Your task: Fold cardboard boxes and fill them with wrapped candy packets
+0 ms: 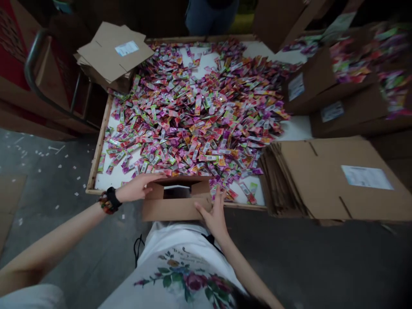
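Note:
A small brown cardboard box (175, 209) with its top open sits at the near edge of the table, against the white shirt. My left hand (140, 187), with a dark band and a beaded bracelet at the wrist, grips the box's far left corner, fingers stretched along the rim. On the right side, my right hand (215, 214) has its thumb on the near wall and its fingers up along the end. Part of the box's inside is dark. Just beyond lies a wide heap of small colourful wrapped packets (199, 116).
A wooden-rimmed white table (99, 182) bears the heap. Flattened cartons are stacked at right (328, 180) and back left (112, 49). Filled cartons (309, 77) stand at back right. A metal-railed cart (28, 68) is at left. Another person (210, 17) stands across the table.

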`<state>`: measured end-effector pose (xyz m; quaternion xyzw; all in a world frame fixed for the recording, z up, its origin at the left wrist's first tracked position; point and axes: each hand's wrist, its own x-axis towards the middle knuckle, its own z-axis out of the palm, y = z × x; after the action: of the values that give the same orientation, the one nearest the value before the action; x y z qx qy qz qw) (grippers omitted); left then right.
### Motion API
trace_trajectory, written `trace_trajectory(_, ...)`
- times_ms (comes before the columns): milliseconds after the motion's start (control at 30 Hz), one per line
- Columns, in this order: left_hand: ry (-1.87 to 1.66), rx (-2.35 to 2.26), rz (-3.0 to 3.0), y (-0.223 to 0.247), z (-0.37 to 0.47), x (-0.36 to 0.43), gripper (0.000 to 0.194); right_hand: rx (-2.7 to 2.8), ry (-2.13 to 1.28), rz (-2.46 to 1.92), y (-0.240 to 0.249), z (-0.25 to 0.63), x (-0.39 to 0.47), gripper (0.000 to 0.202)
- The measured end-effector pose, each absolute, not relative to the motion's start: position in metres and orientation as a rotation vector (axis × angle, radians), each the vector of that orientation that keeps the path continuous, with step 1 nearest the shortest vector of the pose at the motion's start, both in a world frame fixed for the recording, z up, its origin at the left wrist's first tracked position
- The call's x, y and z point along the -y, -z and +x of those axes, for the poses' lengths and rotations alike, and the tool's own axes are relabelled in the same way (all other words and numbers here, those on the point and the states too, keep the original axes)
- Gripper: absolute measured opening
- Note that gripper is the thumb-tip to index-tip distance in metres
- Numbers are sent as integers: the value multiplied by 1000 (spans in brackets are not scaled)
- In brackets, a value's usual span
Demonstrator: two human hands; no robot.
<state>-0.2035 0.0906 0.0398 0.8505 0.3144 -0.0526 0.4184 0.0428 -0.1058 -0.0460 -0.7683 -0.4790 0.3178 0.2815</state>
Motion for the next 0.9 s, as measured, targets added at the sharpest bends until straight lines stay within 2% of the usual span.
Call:
trace_trajectory(67,306,-732,2213,-54,-197,-85,45,1379,-611,-2116,36,32,101,115)
trace_trajectory(100,376,-736,2249,-57,-190,-79,46,1505,-498,-2129,30,27,99,113)
trace_trajectory(167,445,-733,2320,-53,-175,-61,62,1831,-431,-2071,19,23,91,92)
trace_trajectory(267,454,-621,2411,-30,-157,-32,101,2283,-683,-1820,15,29,76,63)
trace_trajectory(333,464,-596,2442,-14,-153,-23,109,2426,-828,-1685,19,39,65,59)
trace_trajectory(400,472,-630,2463,-6,-151,-25,110,2476,-893,-1603,23,49,53,71)
trace_trajectory(500,477,-624,2522,-5,-148,-39,121,2547,-1030,-1474,26,61,37,104)
trace_trajectory(567,443,-615,2548,-5,-145,-49,118,2599,-1137,-1432,25,64,28,122)
trace_trajectory(667,394,-654,2525,-3,-142,-54,102,2610,-1157,-1449,25,62,25,122)
trace_trajectory(900,351,-712,2495,2,-134,-57,85,2477,-1104,-1598,30,51,39,72)
